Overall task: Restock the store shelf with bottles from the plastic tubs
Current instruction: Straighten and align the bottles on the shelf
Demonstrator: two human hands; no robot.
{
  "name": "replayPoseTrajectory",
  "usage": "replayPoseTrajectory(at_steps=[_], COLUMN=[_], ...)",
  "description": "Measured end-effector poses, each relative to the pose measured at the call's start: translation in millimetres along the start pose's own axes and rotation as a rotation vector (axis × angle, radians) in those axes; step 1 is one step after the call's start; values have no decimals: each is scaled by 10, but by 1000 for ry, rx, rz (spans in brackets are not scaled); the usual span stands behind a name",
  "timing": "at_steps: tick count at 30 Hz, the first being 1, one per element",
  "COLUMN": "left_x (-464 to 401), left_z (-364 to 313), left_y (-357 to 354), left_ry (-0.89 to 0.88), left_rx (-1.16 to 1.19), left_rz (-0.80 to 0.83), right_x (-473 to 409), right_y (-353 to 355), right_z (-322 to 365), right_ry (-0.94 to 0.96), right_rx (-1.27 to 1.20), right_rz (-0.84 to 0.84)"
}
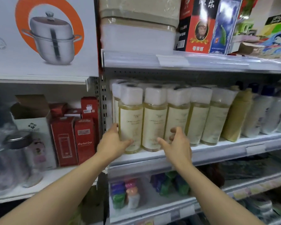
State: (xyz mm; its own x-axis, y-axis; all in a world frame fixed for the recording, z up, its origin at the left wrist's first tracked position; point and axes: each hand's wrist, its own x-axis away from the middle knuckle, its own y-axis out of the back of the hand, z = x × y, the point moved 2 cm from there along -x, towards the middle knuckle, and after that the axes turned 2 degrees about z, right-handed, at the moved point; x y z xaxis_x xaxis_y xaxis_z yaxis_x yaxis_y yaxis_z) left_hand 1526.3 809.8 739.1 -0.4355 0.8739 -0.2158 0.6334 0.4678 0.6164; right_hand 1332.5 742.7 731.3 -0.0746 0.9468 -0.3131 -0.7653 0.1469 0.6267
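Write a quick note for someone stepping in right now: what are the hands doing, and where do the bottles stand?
Left hand grips the leftmost clear yellow-liquid bottle with a white cap at the white shelf's front edge.
Right hand is open beside the third such bottle, holding nothing.
Done: a row of these bottles stands upright.
Left: tubs are out of view, so the remaining stock is unknown.

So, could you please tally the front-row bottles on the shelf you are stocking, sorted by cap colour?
White-capped yellow bottles: 5
Dark-capped olive bottles: 1
Blue-capped white bottles: at least 2; further ones blur at the frame's edge
Total: 8 plainly countable in the front row. The left hand holds the leftmost; the right hand reaches between the second and third.
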Motion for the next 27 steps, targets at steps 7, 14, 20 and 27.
replayPoseTrajectory(at_steps=[7,14,20,27], left_x=[346,555,492,465], left_z=[-170,-481,-842,-1114], left_y=[-267,-587,-826,-1117], left_ry=[121,104,55,24], left_rx=[-59,-159,-150,-199], left_rz=[-263,-239,-177,-171], right_x=[-188,-196,-136,-219], right_y=[452,715,979,1235], right_z=[-427,-694,-877,-1069], right_ry=[72,73,14,11], right_rx=[51,2,41,50], right_rz=[12,26,29,26])
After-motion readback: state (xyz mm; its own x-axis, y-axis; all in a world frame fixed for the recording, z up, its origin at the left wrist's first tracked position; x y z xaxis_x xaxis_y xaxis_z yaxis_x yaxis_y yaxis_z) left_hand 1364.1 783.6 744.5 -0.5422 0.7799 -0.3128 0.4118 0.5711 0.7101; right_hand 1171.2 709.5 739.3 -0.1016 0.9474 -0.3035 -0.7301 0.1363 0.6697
